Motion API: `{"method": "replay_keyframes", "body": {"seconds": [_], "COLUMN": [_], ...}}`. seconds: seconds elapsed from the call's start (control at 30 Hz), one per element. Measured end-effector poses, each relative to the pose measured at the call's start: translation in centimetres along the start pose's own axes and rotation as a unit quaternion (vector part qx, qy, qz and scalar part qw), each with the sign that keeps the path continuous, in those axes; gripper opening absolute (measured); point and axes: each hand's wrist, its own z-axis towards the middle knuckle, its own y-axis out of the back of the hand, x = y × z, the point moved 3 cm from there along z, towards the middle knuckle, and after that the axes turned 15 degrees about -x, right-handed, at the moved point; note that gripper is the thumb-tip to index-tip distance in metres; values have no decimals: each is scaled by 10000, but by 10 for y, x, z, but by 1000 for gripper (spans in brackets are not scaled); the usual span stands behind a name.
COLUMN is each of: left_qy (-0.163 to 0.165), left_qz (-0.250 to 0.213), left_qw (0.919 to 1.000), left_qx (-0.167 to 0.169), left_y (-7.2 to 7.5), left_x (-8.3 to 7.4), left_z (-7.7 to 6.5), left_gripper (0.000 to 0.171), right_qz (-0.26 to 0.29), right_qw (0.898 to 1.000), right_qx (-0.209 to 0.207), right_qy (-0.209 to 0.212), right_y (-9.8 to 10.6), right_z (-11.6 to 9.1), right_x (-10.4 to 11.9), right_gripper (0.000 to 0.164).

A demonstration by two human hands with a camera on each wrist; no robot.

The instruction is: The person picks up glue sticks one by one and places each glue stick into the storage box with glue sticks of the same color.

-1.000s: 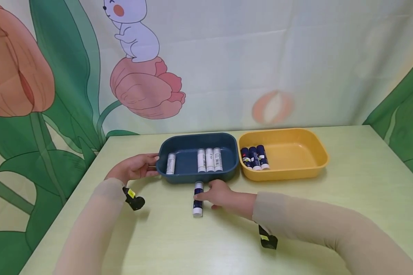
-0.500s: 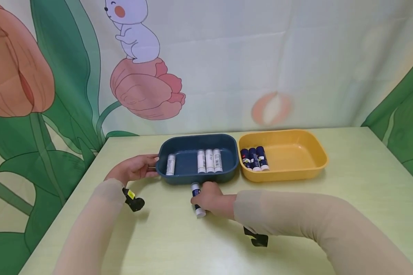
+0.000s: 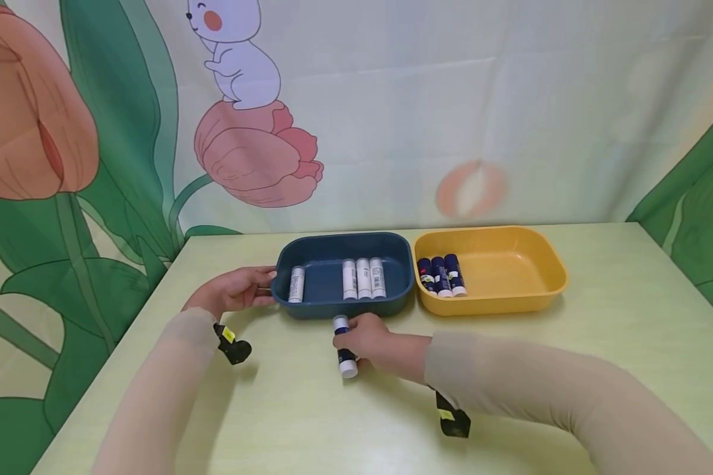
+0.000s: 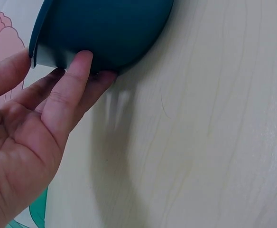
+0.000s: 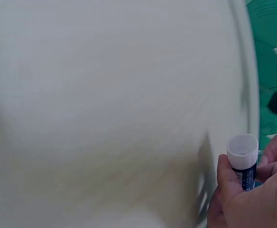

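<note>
My right hand (image 3: 366,336) pinches a dark blue glue stick (image 3: 345,355) with white ends, in front of the blue tray (image 3: 327,310). Seen from the right wrist, one white end of the glue stick (image 5: 243,151) shows between thumb and fingers. At the tray's left end, my left hand (image 3: 237,289) holds its rim. In the left wrist view, fingers of the left hand (image 4: 43,109) press the tray's outer wall (image 4: 110,35), with the thumb at the rim. Inside the tray lie several white glue sticks (image 3: 364,278), one of them apart at the left.
Close by the blue tray's right side stands a yellow tray (image 3: 511,303). Three dark blue glue sticks (image 3: 441,277) lie in its left part. A printed cloth (image 3: 380,119) hangs behind the pale table (image 3: 285,409).
My right hand has closed round the glue stick, which has turned so its near end points slightly right. The left hand and both trays have stayed in place.
</note>
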Motion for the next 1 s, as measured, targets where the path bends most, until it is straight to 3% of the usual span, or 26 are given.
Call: {"method": "replay_keyframes", "body": {"seconds": [0.2,0.43,0.77,1.0], "left_qy": [53,18,11,28], "left_qz": [-39,-37,-21,0], "left_qw": [9999,10000,9999,9999], "left_qx": [-96,-33,-117,-160], "left_y": [1,-1,0,0], "left_x": [2,1,1,1], "left_z": [2,2,1,1], "left_gripper": [61,61,61,61], "right_qz": [869,1757,2112,2001], "right_qw": [9944,9779,9689,9721], "right_qx": [577,1072,1288,1147], "right_qy": [-173,-361,32,437], "right_y": [5,28,82,118], "right_z": [-16,-32,-36,-34], "right_x": [-6,-7,6,16], "right_gripper": [49,58,60,62]}}
